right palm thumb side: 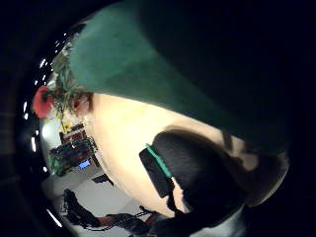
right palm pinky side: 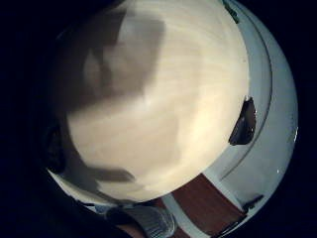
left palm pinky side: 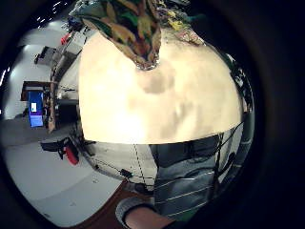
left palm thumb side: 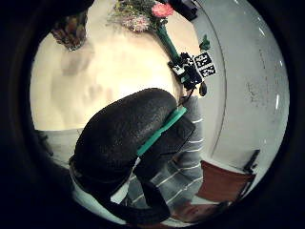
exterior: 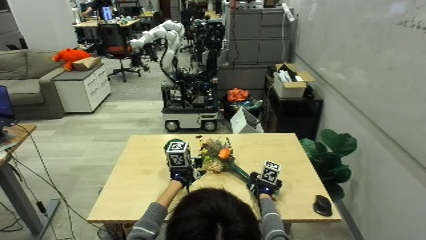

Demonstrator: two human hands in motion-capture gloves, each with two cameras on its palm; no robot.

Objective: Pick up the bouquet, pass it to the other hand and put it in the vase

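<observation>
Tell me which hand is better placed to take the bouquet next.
Left. The right hand grips the bouquet by its stem; the left hand lies beside the flowers, nothing showing in its palm views, and the vase stands close by.

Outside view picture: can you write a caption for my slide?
A person at a wooden table holds a bouquet by its green stem in the right hand, left hand beside the flowers.
</observation>
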